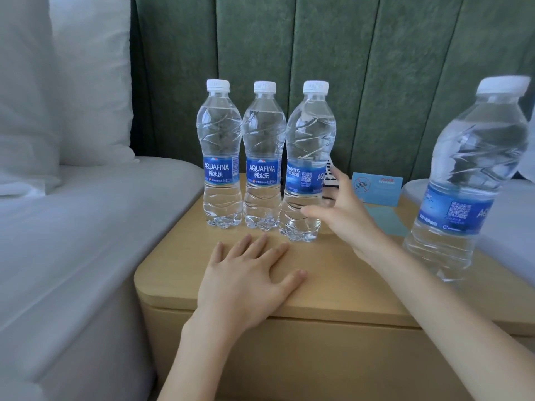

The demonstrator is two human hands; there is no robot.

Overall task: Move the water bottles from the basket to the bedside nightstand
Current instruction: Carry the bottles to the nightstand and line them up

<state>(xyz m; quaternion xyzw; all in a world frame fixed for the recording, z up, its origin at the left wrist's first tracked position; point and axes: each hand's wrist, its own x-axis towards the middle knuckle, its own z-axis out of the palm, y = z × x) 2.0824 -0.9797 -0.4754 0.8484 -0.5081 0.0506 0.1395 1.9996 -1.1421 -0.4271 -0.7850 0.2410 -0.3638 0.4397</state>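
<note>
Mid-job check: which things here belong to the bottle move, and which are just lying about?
Job: four water bottles, nightstand, left hand, right hand.
Lying about: blue no-smoking card, pillows, bed, green headboard.

I note clear, glossy plastic on the four water bottles (219, 157), ribbed and moulded, with matt white plastic caps (218, 84) and shiny blue film labels (221, 171). The nightstand (333, 287) looks like pale wood laminate, smooth and satin. The headboard (376, 82) reads as green napped cloth, matt. Bedding (72, 212) is white woven cloth. The blue card (379, 191) appears matt paper.
</note>
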